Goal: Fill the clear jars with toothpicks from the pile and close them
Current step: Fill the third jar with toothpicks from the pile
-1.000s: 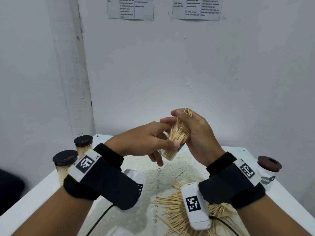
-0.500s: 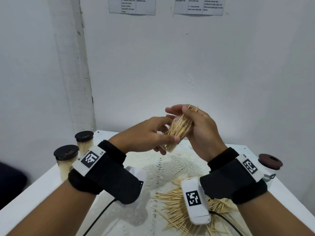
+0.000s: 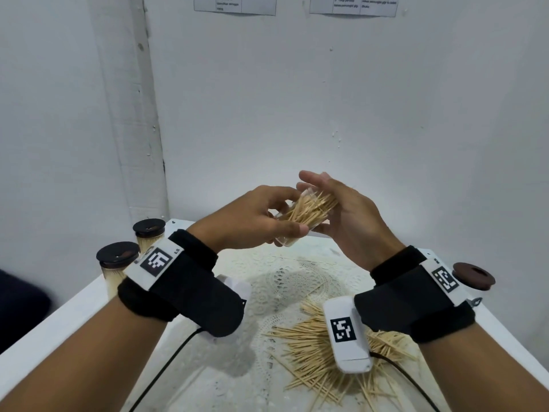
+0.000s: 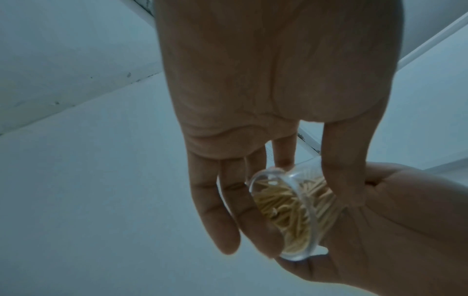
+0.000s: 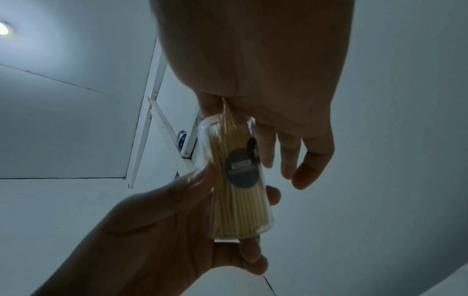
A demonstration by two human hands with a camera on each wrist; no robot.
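Observation:
My left hand (image 3: 292, 212) grips a clear jar (image 3: 300, 221) full of toothpicks, tilted with its mouth up and to the right. From below, thumb and fingers pinch the jar (image 4: 291, 216) by its sides. My right hand (image 3: 335, 203) is held flat, with its palm against the toothpick ends sticking out of the mouth. The jar (image 5: 238, 180) carries a round dark label. The loose toothpick pile (image 3: 309, 352) lies on the lace mat below, partly behind my right wrist camera.
Two toothpick-filled jars with dark lids (image 3: 117, 260) (image 3: 149, 230) stand at the table's left edge. A brown lid (image 3: 473, 279) sits on a jar at the right edge. The white wall stands close behind the table (image 3: 59, 316).
My right hand let go of the toothpick bundle and straightened, its palm now against the ends. The jar has tipped further toward level in my left hand.

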